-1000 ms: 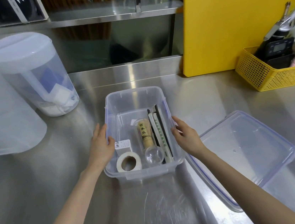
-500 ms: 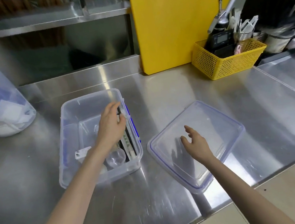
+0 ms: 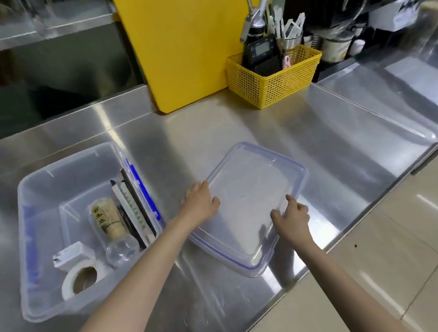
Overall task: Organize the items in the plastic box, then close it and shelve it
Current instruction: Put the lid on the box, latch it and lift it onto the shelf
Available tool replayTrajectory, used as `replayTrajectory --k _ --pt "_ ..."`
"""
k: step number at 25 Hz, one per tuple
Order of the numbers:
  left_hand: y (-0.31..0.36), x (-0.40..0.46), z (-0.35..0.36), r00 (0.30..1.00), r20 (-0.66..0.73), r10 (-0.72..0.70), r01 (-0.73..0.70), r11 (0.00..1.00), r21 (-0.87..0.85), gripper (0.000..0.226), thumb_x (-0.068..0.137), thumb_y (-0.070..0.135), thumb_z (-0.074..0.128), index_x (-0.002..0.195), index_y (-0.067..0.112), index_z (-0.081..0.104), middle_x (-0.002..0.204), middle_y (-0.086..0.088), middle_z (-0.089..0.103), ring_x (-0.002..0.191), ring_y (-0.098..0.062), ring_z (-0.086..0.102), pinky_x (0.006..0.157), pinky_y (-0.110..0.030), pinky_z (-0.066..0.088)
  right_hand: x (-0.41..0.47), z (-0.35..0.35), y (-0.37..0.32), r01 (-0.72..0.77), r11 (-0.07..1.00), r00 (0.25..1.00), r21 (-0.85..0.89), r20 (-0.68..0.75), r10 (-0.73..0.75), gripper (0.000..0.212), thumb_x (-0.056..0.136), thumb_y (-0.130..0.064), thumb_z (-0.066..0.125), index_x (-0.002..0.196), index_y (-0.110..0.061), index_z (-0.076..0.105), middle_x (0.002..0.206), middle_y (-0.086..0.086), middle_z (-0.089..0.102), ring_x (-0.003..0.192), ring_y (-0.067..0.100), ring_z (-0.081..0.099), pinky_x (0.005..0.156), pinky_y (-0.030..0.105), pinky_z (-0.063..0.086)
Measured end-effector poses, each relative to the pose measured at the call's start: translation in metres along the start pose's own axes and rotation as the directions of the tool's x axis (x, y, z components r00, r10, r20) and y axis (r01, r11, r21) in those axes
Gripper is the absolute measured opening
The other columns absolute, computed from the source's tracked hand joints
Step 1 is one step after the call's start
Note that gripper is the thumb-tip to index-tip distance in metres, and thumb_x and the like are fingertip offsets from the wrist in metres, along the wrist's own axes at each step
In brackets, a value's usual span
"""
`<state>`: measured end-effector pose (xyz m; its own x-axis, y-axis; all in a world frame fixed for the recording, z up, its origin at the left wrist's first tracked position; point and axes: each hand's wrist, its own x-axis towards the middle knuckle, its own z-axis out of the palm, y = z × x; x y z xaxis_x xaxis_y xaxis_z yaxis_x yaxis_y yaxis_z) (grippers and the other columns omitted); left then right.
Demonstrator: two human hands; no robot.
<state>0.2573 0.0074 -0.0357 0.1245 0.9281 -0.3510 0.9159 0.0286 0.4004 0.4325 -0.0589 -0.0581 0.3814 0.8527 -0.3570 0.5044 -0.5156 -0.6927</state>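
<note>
The clear plastic box (image 3: 31,233) stands open on the steel counter at the left. Inside it lie a white tape roll (image 3: 82,276), a small white box (image 3: 70,254), a bamboo whisk in a clear tube (image 3: 107,218) and several flat sticks (image 3: 134,203) along the right wall. The clear lid (image 3: 256,183) with a blue rim lies flat on the counter to the right of the box. My left hand (image 3: 200,202) grips the lid's left edge with curled fingers. At the lid's near right edge, my right hand (image 3: 291,217) holds on.
A yellow cutting board (image 3: 191,39) leans against the back wall. A yellow basket (image 3: 273,82) with a timer and tools stands to its right. The counter's front edge (image 3: 357,220) runs close to the lid, with tiled floor beyond.
My left hand left the box and moved right to the lid's left edge. My right hand came down from above the lid onto its near edge. The view swung right.
</note>
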Motion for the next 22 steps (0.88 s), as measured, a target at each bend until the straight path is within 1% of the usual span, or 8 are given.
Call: replayTrajectory --k 1,3,6,8,11,14,19,22 --pt "-0.001 0.001 0.006 0.999 0.007 -0.032 0.032 0.999 0.032 0.052 0.092 0.023 0.041 0.135 -0.003 0.029 0.145 -0.021 0.032 0.133 -0.037 0.032 0.110 -0.043 0.030 -0.001 0.001 0.004 -0.018 1.000 1.000 0.020 0.001 0.018 0.055 0.091 -0.013 0.045 0.142 -0.002 0.027 0.142 0.029 0.028 0.134 0.039 0.024 0.108 0.041 0.028" --pt "-0.005 0.000 0.016 0.996 0.020 -0.090 0.089 0.994 0.070 0.059 0.092 0.026 0.039 0.141 -0.002 0.019 0.150 -0.020 0.024 0.139 -0.035 0.022 0.115 -0.043 0.022 -0.003 0.007 0.012 -0.048 0.999 0.998 0.000 -0.039 0.048 0.050 0.089 -0.014 0.048 0.132 0.005 0.035 0.136 0.030 0.035 0.126 0.042 0.033 0.103 0.041 0.033" --pt "-0.014 -0.007 0.025 0.988 0.052 -0.144 0.142 0.989 0.044 0.067 0.093 0.027 0.038 0.145 0.002 0.004 0.157 -0.016 0.007 0.145 -0.032 0.005 0.119 -0.042 0.009 -0.009 0.015 0.018 -0.083 0.989 0.992 -0.124 -0.101 0.071 0.049 0.090 -0.022 0.049 0.127 0.009 0.040 0.140 0.026 0.030 0.127 0.041 0.031 0.103 0.042 0.032" --pt "-0.019 -0.011 0.027 0.988 0.046 -0.148 0.146 0.989 0.032 0.068 0.093 0.028 0.038 0.146 0.002 0.004 0.157 -0.013 0.006 0.145 -0.030 0.005 0.118 -0.041 0.009 -0.013 0.019 0.020 -0.087 0.983 0.991 -0.159 -0.111 0.069 0.052 0.091 -0.028 0.049 0.127 0.008 0.041 0.144 0.024 0.026 0.131 0.040 0.027 0.106 0.043 0.030" --pt "-0.021 -0.020 0.027 0.987 0.003 -0.158 0.158 0.987 0.007 0.068 0.092 0.030 0.042 0.145 0.004 0.008 0.153 -0.016 0.016 0.141 -0.037 0.015 0.115 -0.043 0.017 -0.015 0.022 0.020 -0.087 0.982 0.992 -0.167 -0.102 0.071 0.055 0.089 -0.033 0.051 0.127 0.006 0.042 0.146 0.021 0.023 0.133 0.037 0.025 0.107 0.043 0.027" --pt "-0.022 -0.028 0.028 0.981 0.016 -0.193 0.193 0.980 -0.043 0.070 0.090 0.030 0.046 0.145 0.005 0.010 0.147 -0.018 0.019 0.136 -0.039 0.021 0.112 -0.043 0.023 -0.013 0.021 0.020 -0.089 0.990 0.992 -0.110 -0.100 0.078 0.049 0.089 -0.029 0.053 0.121 0.007 0.046 0.145 0.019 0.023 0.133 0.036 0.025 0.107 0.043 0.028" --pt "-0.026 -0.035 0.028 0.967 0.018 -0.255 0.256 0.958 -0.132 0.064 0.089 0.029 0.047 0.144 0.011 0.019 0.146 -0.014 0.022 0.137 -0.033 0.020 0.111 -0.042 0.022 -0.016 0.019 0.025 -0.023 0.999 0.996 0.042 -0.090 0.027 0.031 0.087 -0.018 0.057 0.102 0.009 0.053 0.137 0.021 0.033 0.124 0.032 0.037 0.099 0.037 0.038" --pt "-0.021 -0.037 0.026 0.950 0.040 -0.309 0.310 0.927 -0.210 0.059 0.088 0.029 0.045 0.142 0.013 0.026 0.148 -0.015 0.027 0.137 -0.034 0.021 0.111 -0.043 0.022 -0.019 0.019 0.022 -0.013 0.988 0.991 0.155 -0.133 0.034 0.018 0.088 -0.014 0.052 0.093 0.002 0.049 0.123 0.025 0.046 0.104 0.033 0.050 0.084 0.032 0.040"
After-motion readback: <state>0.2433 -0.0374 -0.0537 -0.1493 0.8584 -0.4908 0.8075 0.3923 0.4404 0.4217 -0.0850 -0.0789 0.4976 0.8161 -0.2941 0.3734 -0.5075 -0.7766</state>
